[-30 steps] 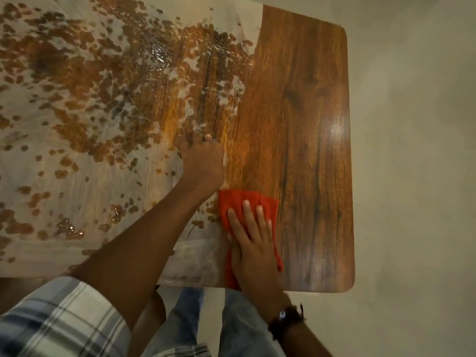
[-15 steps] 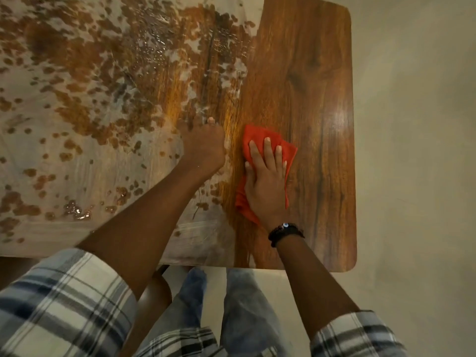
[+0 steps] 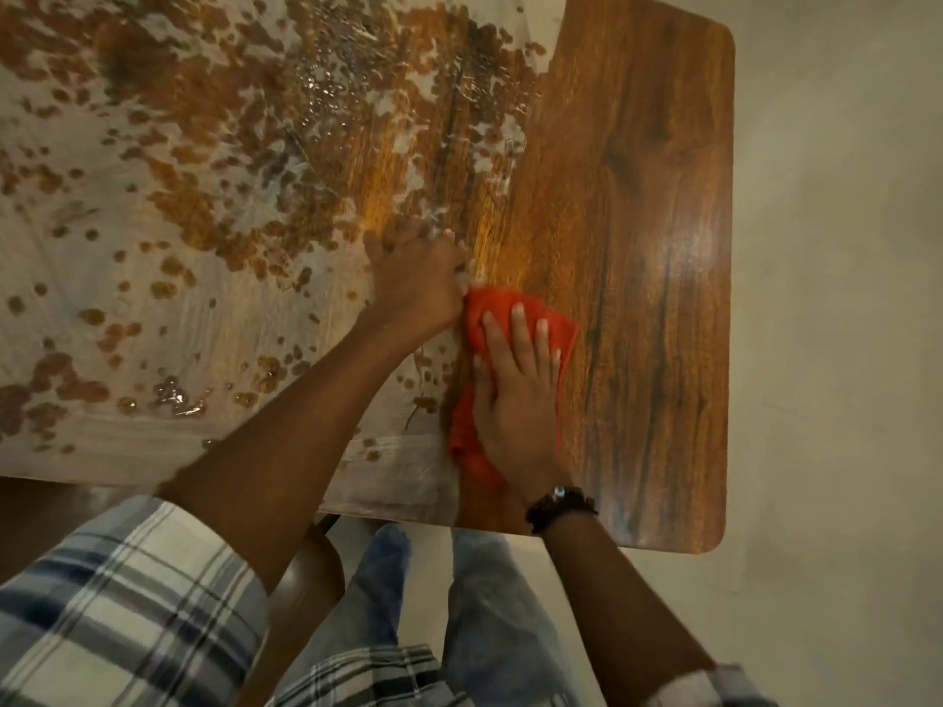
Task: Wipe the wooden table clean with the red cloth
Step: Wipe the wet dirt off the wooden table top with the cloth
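Note:
The wooden table (image 3: pixel 638 196) is bare and glossy on its right strip. The rest is covered with a whitish wet film (image 3: pixel 102 257) broken by brown patches and droplets. My right hand (image 3: pixel 515 400) lies flat, fingers spread, on the crumpled red cloth (image 3: pixel 510 311) and presses it onto the wood at the border between the clean strip and the film, near the front edge. My left hand (image 3: pixel 413 278) rests on the table just left of the cloth, touching its top corner, fingers bunched, with nothing visible in it.
Pale floor (image 3: pixel 842 298) runs past the table's right edge and rounded corners. My legs in jeans (image 3: pixel 485 630) stand against the front edge. A dark band (image 3: pixel 559 505) is on my right wrist. A puddle of droplets (image 3: pixel 173 400) sits at the front left.
My right hand slid the red cloth away from the table's front edge, then drew it back a little toward me. My left hand stayed braced in place.

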`<control>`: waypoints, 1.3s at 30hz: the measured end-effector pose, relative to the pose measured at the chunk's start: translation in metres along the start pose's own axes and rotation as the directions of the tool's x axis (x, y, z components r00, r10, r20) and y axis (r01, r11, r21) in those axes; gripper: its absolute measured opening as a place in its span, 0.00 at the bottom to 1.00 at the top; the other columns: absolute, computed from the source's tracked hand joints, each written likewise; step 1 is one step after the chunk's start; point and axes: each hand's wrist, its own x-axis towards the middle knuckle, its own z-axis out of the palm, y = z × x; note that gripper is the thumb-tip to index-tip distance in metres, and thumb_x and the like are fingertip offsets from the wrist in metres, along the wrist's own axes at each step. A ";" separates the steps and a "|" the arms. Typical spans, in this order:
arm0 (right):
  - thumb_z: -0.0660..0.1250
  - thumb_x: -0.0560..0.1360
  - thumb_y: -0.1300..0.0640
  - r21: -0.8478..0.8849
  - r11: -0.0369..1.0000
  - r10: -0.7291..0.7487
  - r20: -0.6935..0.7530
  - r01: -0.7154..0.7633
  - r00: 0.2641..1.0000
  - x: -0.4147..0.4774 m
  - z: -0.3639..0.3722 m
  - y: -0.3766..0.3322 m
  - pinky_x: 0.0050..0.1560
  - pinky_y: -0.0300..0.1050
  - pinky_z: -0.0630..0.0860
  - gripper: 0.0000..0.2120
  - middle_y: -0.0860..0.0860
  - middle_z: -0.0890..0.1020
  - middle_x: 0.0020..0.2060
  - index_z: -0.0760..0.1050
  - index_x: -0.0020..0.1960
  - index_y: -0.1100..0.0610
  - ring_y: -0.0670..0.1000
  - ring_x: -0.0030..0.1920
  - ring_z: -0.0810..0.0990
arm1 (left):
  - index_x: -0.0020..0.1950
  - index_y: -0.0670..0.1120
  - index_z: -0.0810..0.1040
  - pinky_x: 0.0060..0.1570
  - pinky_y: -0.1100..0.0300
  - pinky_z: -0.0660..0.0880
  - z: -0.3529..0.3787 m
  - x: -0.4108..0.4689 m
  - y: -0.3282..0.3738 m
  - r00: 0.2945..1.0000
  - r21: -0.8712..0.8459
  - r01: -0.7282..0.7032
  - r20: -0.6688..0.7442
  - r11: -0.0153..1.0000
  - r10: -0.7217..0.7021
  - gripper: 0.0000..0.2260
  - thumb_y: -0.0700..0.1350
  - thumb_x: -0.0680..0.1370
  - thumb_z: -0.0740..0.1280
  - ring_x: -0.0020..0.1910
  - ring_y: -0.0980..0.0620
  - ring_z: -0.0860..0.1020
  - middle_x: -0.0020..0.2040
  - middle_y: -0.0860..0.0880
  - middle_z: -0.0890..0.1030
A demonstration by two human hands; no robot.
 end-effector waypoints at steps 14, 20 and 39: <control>0.57 0.79 0.56 -0.114 0.966 -0.214 0.155 0.233 0.964 -0.119 0.035 -0.016 0.75 0.62 0.52 0.30 0.50 0.51 0.79 0.52 0.79 0.46 0.57 0.79 0.46 | 0.76 0.52 0.65 0.73 0.35 0.42 -0.010 -0.018 -0.045 0.998 0.201 -0.045 0.054 0.979 0.035 0.32 0.47 0.74 0.73 0.79 0.44 0.47 0.79 0.51 0.58; 0.50 0.84 0.51 -0.059 0.991 -0.110 0.123 0.118 0.986 -0.012 0.004 -0.015 0.78 0.59 0.43 0.23 0.50 0.50 0.80 0.52 0.78 0.45 0.56 0.79 0.42 | 0.76 0.50 0.65 0.74 0.35 0.45 -0.014 -0.011 -0.039 0.994 0.244 -0.026 0.105 0.969 0.000 0.34 0.51 0.72 0.74 0.79 0.45 0.50 0.78 0.49 0.60; 0.60 0.81 0.56 -0.088 0.924 -0.340 0.258 0.373 0.904 -0.075 0.005 0.003 0.76 0.56 0.45 0.28 0.48 0.53 0.79 0.56 0.77 0.45 0.55 0.79 0.48 | 0.80 0.49 0.50 0.74 0.37 0.42 -0.011 -0.011 -0.044 0.973 0.211 0.014 0.221 0.977 -0.061 0.37 0.45 0.77 0.69 0.80 0.47 0.46 0.80 0.48 0.53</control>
